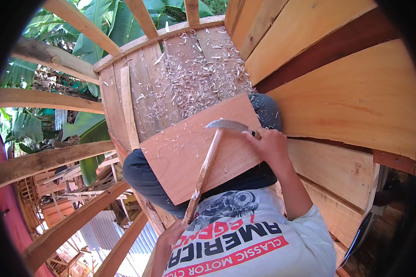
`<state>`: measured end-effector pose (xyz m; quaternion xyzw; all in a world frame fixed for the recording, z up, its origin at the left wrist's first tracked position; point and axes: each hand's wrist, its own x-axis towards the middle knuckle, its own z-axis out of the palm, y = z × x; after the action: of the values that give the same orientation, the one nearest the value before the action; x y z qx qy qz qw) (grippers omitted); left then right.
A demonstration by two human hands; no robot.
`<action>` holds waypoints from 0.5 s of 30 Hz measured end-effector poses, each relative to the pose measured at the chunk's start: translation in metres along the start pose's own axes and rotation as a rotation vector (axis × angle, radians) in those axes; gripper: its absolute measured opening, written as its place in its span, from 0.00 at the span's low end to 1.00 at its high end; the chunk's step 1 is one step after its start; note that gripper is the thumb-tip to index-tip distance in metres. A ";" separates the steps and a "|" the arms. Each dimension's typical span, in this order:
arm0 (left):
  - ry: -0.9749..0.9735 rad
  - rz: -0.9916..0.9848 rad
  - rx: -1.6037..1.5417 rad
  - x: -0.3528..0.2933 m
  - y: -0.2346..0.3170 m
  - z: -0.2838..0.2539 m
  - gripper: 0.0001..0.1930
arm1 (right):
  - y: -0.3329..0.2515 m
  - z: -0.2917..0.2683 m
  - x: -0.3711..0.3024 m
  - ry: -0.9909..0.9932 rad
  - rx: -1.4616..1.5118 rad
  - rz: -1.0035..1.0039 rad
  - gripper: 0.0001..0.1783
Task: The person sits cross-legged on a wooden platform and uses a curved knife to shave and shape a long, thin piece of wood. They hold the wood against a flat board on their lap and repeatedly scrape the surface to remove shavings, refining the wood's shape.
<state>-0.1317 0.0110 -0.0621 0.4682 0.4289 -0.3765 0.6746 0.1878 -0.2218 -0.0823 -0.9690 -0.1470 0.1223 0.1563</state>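
A flat reddish-brown wooden board (180,159) lies across my thighs, with a few curled shavings on it. My right hand (273,147), closed, grips a knife (229,124) with a curved metal blade that points left over the board. The blade lies at the upper end of a slim, whittled wooden stick (204,173). That stick slants across the board down toward my body. Around its lower end, against my shirt, my left hand (172,231) is closed; some of its fingers are hidden.
Many pale wood shavings (196,83) cover the plank floor (148,113) ahead of my knees. A loose narrow wood strip (128,106) lies there at left. Open wooden slats (55,152) stand along the left, with green leaves beyond. A plank wall (346,97) rises close on my right.
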 end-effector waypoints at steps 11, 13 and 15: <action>-0.074 0.661 0.577 0.013 -0.027 -0.017 0.24 | -0.021 -0.013 -0.038 -0.199 0.138 -0.225 0.31; -0.073 0.774 0.641 0.033 -0.010 -0.013 0.23 | -0.012 -0.010 -0.039 -0.189 0.110 -0.149 0.34; -0.068 0.751 0.620 0.054 0.018 -0.002 0.23 | 0.003 -0.014 -0.030 -0.109 0.074 -0.053 0.34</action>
<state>-0.0967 0.0124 -0.1073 0.7569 0.0755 -0.2323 0.6062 0.1646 -0.2380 -0.0646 -0.9503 -0.1762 0.1760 0.1870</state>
